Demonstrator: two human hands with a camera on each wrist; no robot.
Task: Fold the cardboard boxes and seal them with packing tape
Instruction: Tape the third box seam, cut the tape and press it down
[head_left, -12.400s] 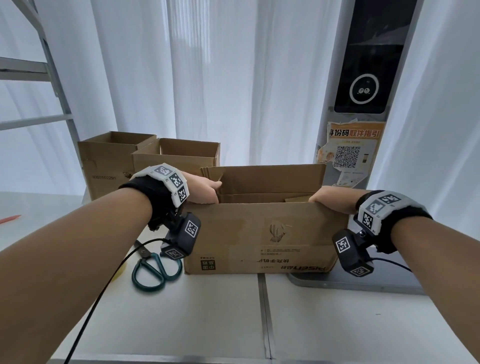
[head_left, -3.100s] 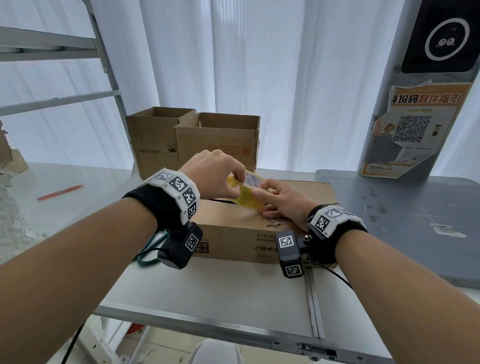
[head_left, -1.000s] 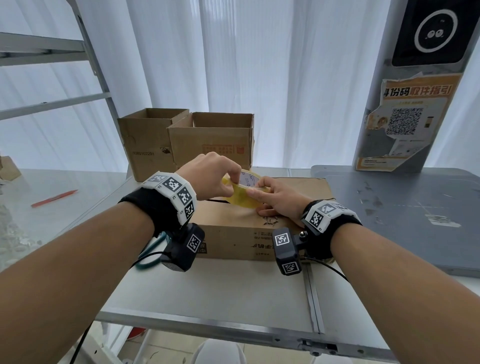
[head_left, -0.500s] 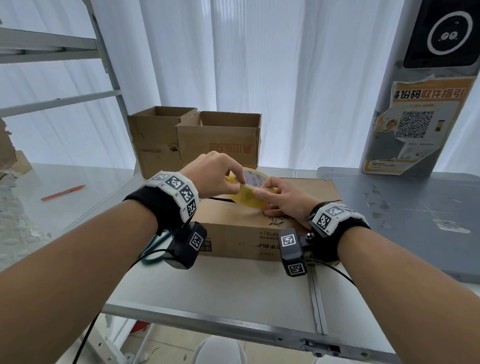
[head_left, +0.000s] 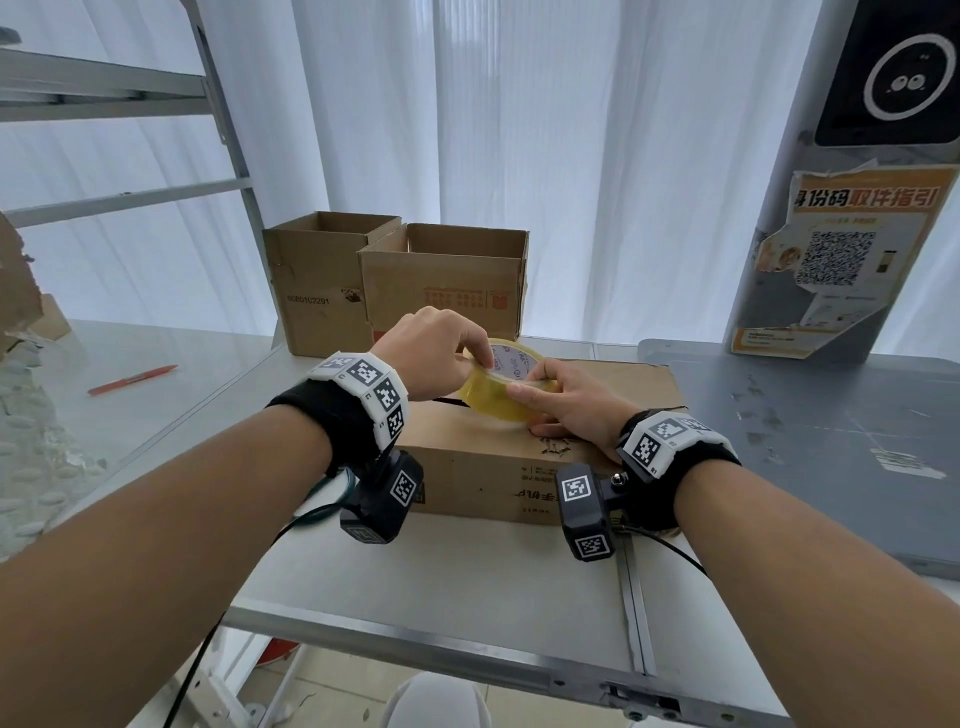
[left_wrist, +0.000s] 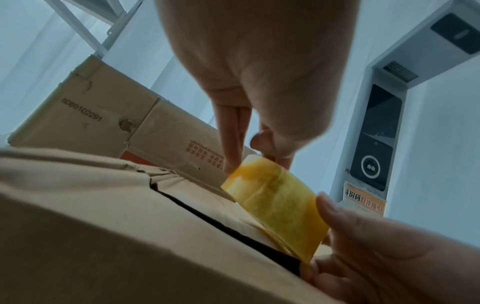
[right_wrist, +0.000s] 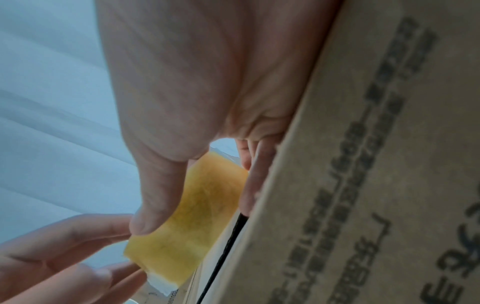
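Note:
A closed brown cardboard box (head_left: 483, 462) lies on the table with a dark open seam along its top (left_wrist: 213, 220). Just above the box top, both hands hold a yellow roll of packing tape (head_left: 493, 395). My left hand (head_left: 480, 364) pinches the roll's upper edge from the left with curled fingertips (left_wrist: 231, 164). My right hand (head_left: 524, 388) grips the roll from the right, thumb (right_wrist: 155, 207) pressed on its outer face (right_wrist: 192, 230) and the other fingers tucked below against the box (right_wrist: 363, 164). No tape strip shows on the seam.
Two open-topped cardboard boxes (head_left: 322, 280) (head_left: 447, 286) stand behind. Green scissors (head_left: 317, 509) peek out left of the box, under my left wrist. A red pen (head_left: 132, 372) lies far left. A grey kiosk base (head_left: 831, 441) fills the right. The table's front edge (head_left: 467, 654) is near.
The box flaps, open 12 seconds ago, are folded shut and the tape roll is in both hands. Over the last second only the left fingertips have shifted slightly on the roll's edge.

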